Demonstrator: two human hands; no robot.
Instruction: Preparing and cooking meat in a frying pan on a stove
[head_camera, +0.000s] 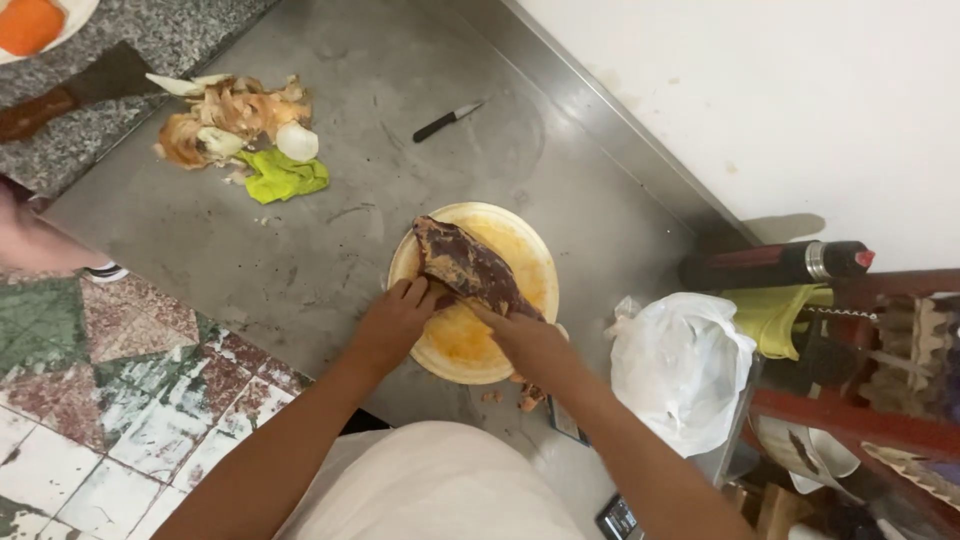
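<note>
A slab of dark meat (470, 268) is held down on a round, stained cutting board (520, 240) that rests on a steel counter (300, 230). The left hand (395, 322) is laid on the near end of the meat, fingers curled over its near-left edge and pressed against it. The right hand (530, 345) is closed over the near-right end; whether anything else is gripped in it cannot be told, as the fingers are turned away from the camera.

From both grips the meat runs away and to the left: its long axis lies on a diagonal, from the near-right end under the right hand to the far-left end, which overhangs the far rim of the board. Almost all of the meat's length lies beyond the hands. The left hand is the nearer of the two to the middle of the slab; the right hand sits at its very end.

Well beyond the grips, a small black-handled knife (447, 121) lies on the counter, apart from both hands. Farther off to the left, onion peels (230, 115) and a green cloth (283, 176) are heaped together. Just to the right of the right hand a white plastic bag (680, 365) is slumped, and behind it a dark flask (775, 264) lies on its side.
</note>
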